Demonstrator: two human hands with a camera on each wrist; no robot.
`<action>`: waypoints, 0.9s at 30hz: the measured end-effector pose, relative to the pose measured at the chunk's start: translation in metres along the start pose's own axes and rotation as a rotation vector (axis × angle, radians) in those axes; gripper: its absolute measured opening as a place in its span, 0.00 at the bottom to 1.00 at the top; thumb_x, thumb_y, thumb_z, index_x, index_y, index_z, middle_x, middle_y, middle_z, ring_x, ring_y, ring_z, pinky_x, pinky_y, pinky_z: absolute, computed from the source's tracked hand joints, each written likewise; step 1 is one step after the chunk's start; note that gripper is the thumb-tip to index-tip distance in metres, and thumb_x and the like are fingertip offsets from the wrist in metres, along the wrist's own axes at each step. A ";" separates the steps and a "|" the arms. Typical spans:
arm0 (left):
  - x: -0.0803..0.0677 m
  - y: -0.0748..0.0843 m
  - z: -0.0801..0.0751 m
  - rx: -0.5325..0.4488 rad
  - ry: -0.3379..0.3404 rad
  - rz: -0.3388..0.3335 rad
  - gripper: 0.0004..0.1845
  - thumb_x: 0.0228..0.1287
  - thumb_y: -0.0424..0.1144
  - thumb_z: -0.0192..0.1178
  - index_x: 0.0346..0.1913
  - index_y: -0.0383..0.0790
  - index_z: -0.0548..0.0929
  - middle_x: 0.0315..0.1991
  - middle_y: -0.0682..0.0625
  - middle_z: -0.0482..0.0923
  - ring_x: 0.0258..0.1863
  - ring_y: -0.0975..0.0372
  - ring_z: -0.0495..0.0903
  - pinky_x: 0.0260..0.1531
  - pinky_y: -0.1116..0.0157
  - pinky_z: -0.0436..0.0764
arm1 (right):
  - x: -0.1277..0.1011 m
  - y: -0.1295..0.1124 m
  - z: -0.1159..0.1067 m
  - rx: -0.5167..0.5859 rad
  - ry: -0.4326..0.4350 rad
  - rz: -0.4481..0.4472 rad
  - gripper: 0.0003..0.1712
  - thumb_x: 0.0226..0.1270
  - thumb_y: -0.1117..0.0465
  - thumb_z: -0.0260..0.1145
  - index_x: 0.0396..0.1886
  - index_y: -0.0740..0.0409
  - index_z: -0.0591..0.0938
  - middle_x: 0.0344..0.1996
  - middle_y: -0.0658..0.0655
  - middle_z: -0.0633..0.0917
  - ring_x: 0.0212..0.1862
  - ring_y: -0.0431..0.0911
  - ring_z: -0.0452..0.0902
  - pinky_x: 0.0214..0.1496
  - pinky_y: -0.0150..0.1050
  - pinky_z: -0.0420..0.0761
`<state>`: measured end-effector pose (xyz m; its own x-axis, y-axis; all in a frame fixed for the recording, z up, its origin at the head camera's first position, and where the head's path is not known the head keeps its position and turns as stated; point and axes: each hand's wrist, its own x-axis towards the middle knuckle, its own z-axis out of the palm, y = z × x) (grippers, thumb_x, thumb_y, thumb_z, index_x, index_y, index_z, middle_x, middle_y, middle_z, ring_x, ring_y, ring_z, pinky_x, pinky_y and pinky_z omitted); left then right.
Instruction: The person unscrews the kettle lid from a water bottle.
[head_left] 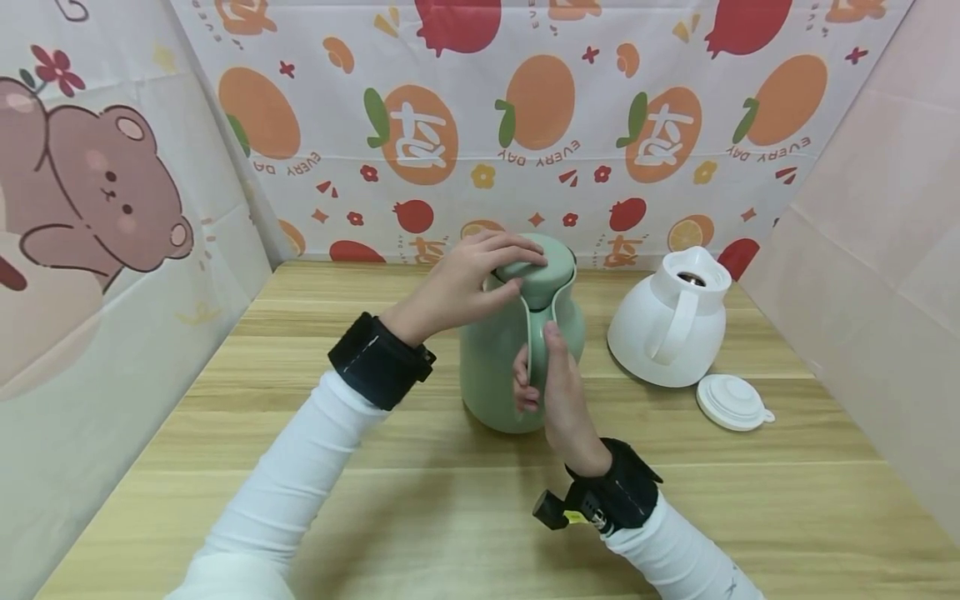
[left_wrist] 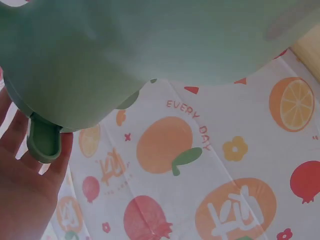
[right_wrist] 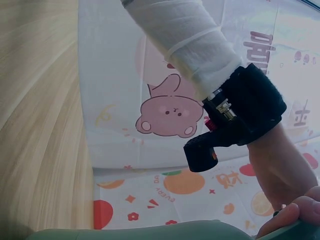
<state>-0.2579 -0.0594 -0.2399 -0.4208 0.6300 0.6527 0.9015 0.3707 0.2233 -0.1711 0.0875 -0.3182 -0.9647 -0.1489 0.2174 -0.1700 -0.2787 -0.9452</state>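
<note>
A pale green thermos jug (head_left: 491,375) stands upright on the wooden table, its handle (head_left: 537,346) facing me. My right hand (head_left: 564,404) grips this handle, thumb lying along its side. Over the round green lid (head_left: 557,260) my left hand (head_left: 472,283) holds on, fingers across the top and thumb at the near side. The left wrist view has the jug body (left_wrist: 150,45) close up, with a green tab (left_wrist: 44,142) between the spread fingers. Along the bottom of the right wrist view runs the jug's green edge (right_wrist: 165,232).
To the right stands a white jug (head_left: 637,342) with its mouth uncovered. A white lid (head_left: 731,400) lies on the table (head_left: 420,517) in front of it. Behind rises a fruit-print cloth (head_left: 465,50), and a bear-print cloth (head_left: 97,192) hangs at the left.
</note>
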 end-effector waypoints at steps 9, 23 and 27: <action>0.001 0.003 0.004 0.089 0.021 -0.010 0.14 0.59 0.38 0.63 0.48 0.44 0.82 0.48 0.50 0.77 0.48 0.56 0.68 0.50 0.55 0.63 | 0.000 0.001 0.000 0.008 0.000 -0.008 0.34 0.71 0.40 0.38 0.14 0.60 0.63 0.08 0.52 0.61 0.11 0.42 0.54 0.14 0.35 0.58; 0.008 0.010 0.018 0.239 0.118 -0.010 0.16 0.55 0.46 0.66 0.45 0.43 0.84 0.42 0.49 0.77 0.38 0.56 0.67 0.39 0.59 0.66 | 0.001 0.001 0.000 0.003 -0.002 -0.018 0.34 0.71 0.39 0.38 0.14 0.61 0.64 0.08 0.52 0.61 0.11 0.42 0.54 0.14 0.34 0.59; 0.005 0.009 0.013 0.134 0.079 -0.034 0.15 0.59 0.45 0.63 0.48 0.42 0.82 0.46 0.49 0.77 0.45 0.57 0.68 0.46 0.58 0.64 | 0.000 0.001 0.000 0.000 -0.002 -0.018 0.34 0.71 0.39 0.38 0.14 0.61 0.64 0.09 0.52 0.61 0.11 0.42 0.54 0.15 0.34 0.59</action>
<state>-0.2532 -0.0436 -0.2439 -0.4367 0.5621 0.7024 0.8630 0.4821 0.1509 -0.1712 0.0869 -0.3186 -0.9612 -0.1453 0.2346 -0.1872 -0.2812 -0.9412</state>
